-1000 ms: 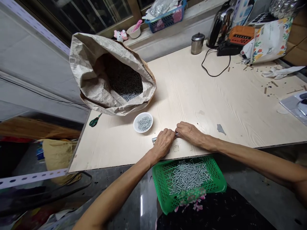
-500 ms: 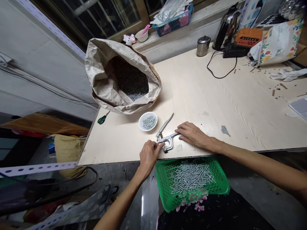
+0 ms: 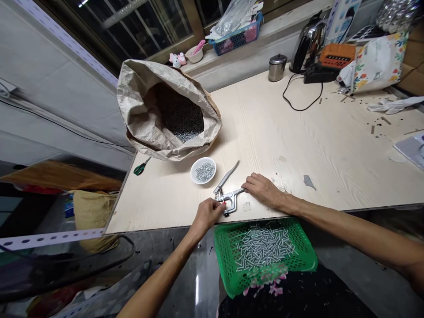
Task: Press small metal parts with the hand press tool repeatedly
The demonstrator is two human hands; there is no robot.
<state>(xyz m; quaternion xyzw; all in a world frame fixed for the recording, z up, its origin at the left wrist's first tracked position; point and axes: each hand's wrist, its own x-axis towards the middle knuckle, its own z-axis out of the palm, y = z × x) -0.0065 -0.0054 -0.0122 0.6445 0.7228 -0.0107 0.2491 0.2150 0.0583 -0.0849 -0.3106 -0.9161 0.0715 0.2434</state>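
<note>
Silver snap-fastener pliers (image 3: 233,197) lie on the pale table near its front edge, their handles spread apart and a spring showing by the joint. At the jaw end, my left hand (image 3: 208,213) is closed in a pinch beside a small red part; whatever is between its fingertips is hidden. My right hand (image 3: 265,190) has its fingers closed on the end of the lower handle. Just behind the pliers stands a white bowl (image 3: 203,171) of small silver metal pins. Below the table edge, a green basket (image 3: 228,278) on my lap holds many similar pieces.
A large open sack (image 3: 139,119) of dark metal pieces stands at the back left, with green-handled scissors (image 3: 139,169) beside it. Farther back are a lidded metal canister (image 3: 277,68), a kettle (image 3: 306,46), an orange-and-black device (image 3: 336,57) and a black cord (image 3: 300,109).
My right hand's fingers have closed more around the handle end. My left hand stays at the jaw, its fingers slightly shifted. The view has moved a little.
</note>
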